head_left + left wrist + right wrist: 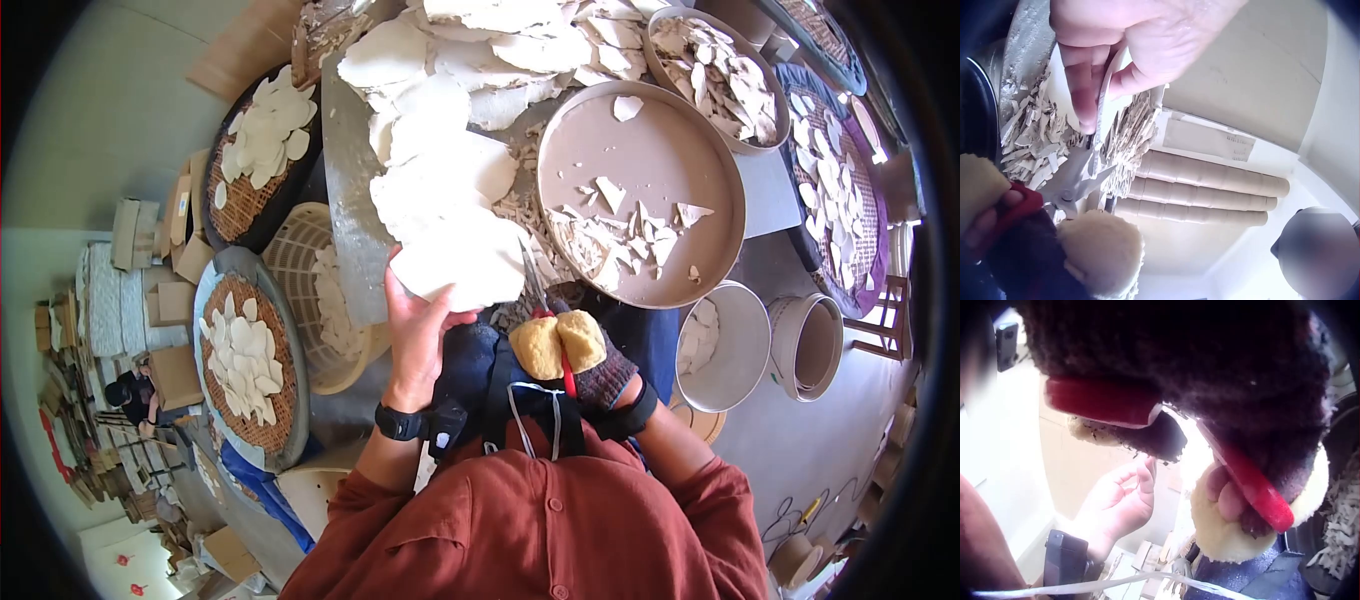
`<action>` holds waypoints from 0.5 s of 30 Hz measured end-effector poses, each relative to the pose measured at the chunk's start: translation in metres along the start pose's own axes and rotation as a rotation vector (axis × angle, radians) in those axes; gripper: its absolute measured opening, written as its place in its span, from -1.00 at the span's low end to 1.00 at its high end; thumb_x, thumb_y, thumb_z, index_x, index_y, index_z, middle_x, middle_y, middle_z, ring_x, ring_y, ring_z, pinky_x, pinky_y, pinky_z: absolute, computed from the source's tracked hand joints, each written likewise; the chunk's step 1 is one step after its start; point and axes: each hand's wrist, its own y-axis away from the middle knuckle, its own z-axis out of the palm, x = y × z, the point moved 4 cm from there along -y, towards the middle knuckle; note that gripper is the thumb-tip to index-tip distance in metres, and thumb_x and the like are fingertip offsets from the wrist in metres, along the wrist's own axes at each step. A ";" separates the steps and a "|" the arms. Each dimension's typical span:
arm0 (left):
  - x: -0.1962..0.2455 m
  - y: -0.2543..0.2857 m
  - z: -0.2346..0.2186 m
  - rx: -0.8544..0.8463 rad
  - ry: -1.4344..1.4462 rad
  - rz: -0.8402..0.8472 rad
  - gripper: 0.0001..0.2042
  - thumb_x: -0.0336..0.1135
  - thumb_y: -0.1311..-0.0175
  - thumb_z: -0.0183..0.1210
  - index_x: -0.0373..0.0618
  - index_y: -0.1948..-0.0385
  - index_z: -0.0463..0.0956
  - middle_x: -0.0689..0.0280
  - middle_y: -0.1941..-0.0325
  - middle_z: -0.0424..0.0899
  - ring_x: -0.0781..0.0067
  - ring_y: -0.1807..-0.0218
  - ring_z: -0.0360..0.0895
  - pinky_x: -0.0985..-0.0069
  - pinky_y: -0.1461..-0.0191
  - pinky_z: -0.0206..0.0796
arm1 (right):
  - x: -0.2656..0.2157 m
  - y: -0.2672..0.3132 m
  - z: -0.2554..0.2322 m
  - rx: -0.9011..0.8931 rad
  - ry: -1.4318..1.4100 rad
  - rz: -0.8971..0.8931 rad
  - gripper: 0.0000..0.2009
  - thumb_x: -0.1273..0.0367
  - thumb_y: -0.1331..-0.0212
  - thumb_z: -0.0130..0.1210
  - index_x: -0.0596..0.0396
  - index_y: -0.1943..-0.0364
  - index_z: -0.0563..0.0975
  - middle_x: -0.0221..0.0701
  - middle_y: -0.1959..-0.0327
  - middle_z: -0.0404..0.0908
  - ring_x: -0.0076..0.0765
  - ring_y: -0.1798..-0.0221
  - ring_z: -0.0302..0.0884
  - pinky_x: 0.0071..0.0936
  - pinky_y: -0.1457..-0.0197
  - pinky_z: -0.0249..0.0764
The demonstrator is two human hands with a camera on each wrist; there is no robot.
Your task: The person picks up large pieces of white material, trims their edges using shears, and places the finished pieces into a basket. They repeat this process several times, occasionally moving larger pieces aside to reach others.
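Note:
My bare left hand (413, 330) pinches the lower edge of a thin white sheet (462, 268), thumb on top. In the left wrist view, the sheet (1102, 103) stands edge-on between thumb and fingers. My right hand (606, 376), in a dark knitted glove with yellow foam pads (558, 344) about its fingers, grips a pair of scissors. Their blades (533, 272) point up at the sheet's right edge; in the left wrist view the blades (1079, 181) are spread around the sheet's lower end. The red handles (1254, 481) show in the right wrist view, with bare fingertips emerging beside one.
White sheets (430, 110) pile up on a metal table (355, 200). On the right, a round tray (640, 110) holds trimmed scraps. Woven trays (290, 345) of cut pieces, a plastic basket (290, 235) and a white bucket (745, 345) stand around. Another person (135, 395) is far left.

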 end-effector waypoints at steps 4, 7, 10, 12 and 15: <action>0.000 0.005 0.006 -0.023 -0.039 -0.064 -0.23 -0.58 -0.15 0.06 -0.01 -0.32 -0.28 0.09 -0.07 0.38 0.30 0.18 0.57 0.51 0.34 0.55 | -0.009 0.002 0.006 0.080 0.544 -0.093 -0.77 0.41 -0.19 0.04 0.21 0.10 0.45 -0.29 0.12 0.54 -0.31 0.05 0.52 -0.39 -0.08 0.45; -0.017 0.006 0.000 0.134 0.076 -0.019 -0.20 -0.57 -0.15 0.07 0.03 -0.33 -0.30 0.11 -0.11 0.33 0.30 0.11 0.53 0.45 0.29 0.55 | -0.004 0.000 0.005 0.070 0.415 -0.091 -0.74 0.32 -0.21 0.04 0.24 0.15 0.48 -0.28 0.17 0.58 -0.35 0.13 0.57 -0.41 0.01 0.49; -0.029 0.009 0.010 0.211 0.038 0.061 -0.25 -0.53 -0.18 0.07 0.10 -0.33 -0.22 0.16 -0.14 0.32 0.33 0.07 0.52 0.46 0.27 0.54 | 0.000 0.004 0.006 0.159 0.723 -0.025 -0.70 0.29 -0.06 0.15 0.17 0.16 0.49 -0.33 0.20 0.58 -0.37 0.14 0.56 -0.44 0.01 0.48; -0.032 0.004 0.006 0.194 0.025 0.078 -0.24 -0.56 -0.16 0.06 0.15 -0.34 -0.22 0.18 -0.16 0.30 0.33 0.02 0.48 0.44 0.25 0.53 | 0.005 0.006 -0.001 0.198 0.791 0.045 -0.54 0.25 0.22 0.35 0.05 0.17 0.48 -0.39 0.20 0.57 -0.35 0.13 0.54 -0.45 -0.02 0.44; -0.031 -0.001 0.004 0.131 -0.001 0.092 -0.23 -0.57 -0.15 0.06 0.13 -0.34 -0.21 0.18 -0.16 0.29 0.32 0.00 0.47 0.42 0.22 0.53 | 0.011 0.004 0.002 0.185 0.561 -0.003 -0.64 0.27 0.07 0.25 0.07 0.16 0.48 -0.39 0.21 0.57 -0.35 0.14 0.53 -0.45 -0.01 0.44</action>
